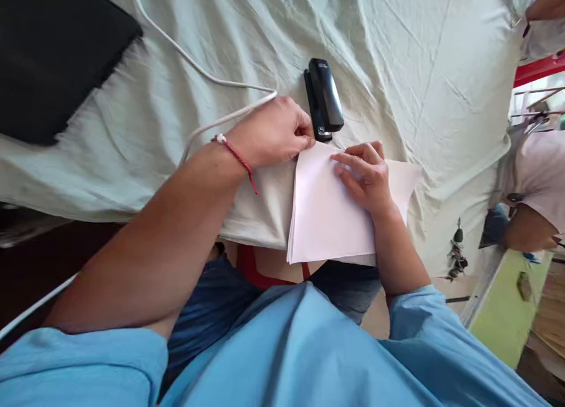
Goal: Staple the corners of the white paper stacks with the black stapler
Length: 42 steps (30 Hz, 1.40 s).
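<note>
Paper sheets (331,219) lie in a loose stack at the near edge of the cloth-covered table, in front of the person, their lower edge reaching a little past the cloth's border; the left hand (285,130) has its thumb and forefinger together, clamped on the upper left corner of the stack; the right hand (364,174) lies over the upper right part, its fingers loosely bent and parted, the forefinger on the top sheet; the sheets are slightly fanned, with part of the stack showing beyond the right wrist; a black stapler (325,95) lies just past the top edge, its near end close beside the left fingertips, though whether it touches the paper I cannot tell; a red bracelet (238,154) with a white bead circles the left wrist; a white cord (194,64) runs over the cloth and passes behind that arm; the pale tablecloth (441,72) is wrinkled throughout; a black cloth (57,60) with a frayed edge lies well apart at the upper left; a light blue shirt (282,354) covers the person's torso; another person (542,172) is partly visible at the far right, near a yellow-green board (507,307).
</note>
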{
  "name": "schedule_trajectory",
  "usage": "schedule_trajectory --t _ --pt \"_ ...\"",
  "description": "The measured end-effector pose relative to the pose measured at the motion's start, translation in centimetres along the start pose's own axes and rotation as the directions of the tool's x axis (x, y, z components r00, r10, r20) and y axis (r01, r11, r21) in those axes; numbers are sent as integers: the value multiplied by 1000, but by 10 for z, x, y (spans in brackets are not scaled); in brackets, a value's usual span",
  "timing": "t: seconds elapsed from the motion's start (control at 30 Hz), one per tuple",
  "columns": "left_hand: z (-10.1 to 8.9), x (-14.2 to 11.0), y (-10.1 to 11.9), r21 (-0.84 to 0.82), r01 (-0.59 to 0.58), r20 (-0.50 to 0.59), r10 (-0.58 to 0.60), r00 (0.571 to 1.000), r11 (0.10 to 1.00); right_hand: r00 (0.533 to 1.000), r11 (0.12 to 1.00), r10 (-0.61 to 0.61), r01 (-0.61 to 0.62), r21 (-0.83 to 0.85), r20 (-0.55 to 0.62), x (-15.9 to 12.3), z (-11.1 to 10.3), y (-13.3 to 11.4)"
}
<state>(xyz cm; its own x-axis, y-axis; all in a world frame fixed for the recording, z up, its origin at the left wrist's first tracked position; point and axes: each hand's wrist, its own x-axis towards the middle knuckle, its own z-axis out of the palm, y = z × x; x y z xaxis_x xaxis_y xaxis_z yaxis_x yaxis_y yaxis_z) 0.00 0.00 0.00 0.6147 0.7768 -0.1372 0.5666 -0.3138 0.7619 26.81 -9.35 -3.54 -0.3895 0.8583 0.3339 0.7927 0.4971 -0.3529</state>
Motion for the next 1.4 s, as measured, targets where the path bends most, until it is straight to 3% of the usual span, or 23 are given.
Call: schedule_trajectory --t 0.43,0.87,1.17,1.4 --pt "-2 -6 4 -122 -27 -54 20 998 992 993 993 115 -115 -18 14 3 0 0" --pt "-4 -7 10 -106 -32 -22 30 999 994 978 980 193 -188 68 -80 7 0 0" --pt "6 4 0 108 13 -17 -12 1000 994 983 980 183 -181 87 -20 15 1 6" --pt "5 3 17 178 114 -30 -110 993 978 976 988 138 -148 48 167 35 -14 27"
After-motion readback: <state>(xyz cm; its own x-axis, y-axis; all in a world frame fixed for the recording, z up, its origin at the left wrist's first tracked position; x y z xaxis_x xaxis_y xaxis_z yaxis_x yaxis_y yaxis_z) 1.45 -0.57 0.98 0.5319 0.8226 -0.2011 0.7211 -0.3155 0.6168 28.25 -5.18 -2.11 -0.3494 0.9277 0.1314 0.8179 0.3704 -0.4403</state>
